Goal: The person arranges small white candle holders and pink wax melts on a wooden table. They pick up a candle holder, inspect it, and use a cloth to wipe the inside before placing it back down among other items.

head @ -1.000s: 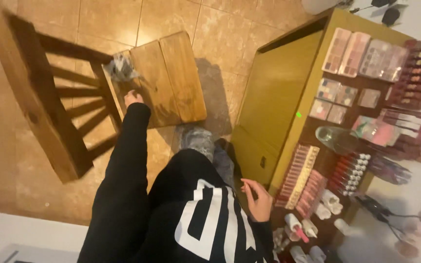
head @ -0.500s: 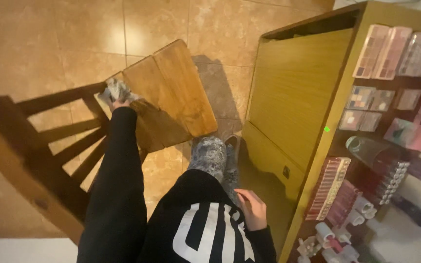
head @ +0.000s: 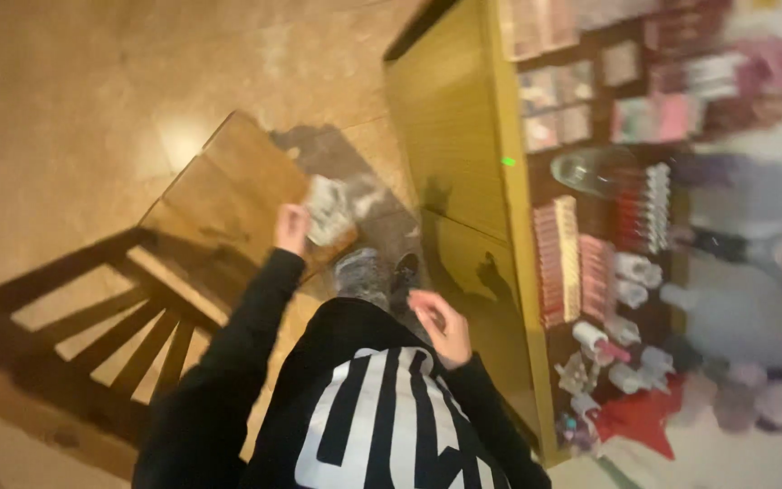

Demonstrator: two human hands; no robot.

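Note:
My left hand (head: 292, 226) is shut on a crumpled grey-white cloth (head: 329, 208) and presses it on the near corner of a wooden chair's seat (head: 228, 195). The chair's slatted back (head: 92, 335) lies to the left. My right hand (head: 441, 326) hangs free near my waist, fingers loosely curled, holding nothing. A black sleeve covers each arm, and my black top has large white print.
A yellow-green wooden cabinet (head: 450, 136) stands close on the right. Its top (head: 608, 226) is crowded with cosmetics, small bottles and boxes. The floor is tan tile (head: 74, 109). My patterned trouser leg and shoe (head: 368, 272) are between chair and cabinet.
The cloth in my left hand has slid across the seat from its back-left part to the near corner by the cabinet. The view has swung and blurred.

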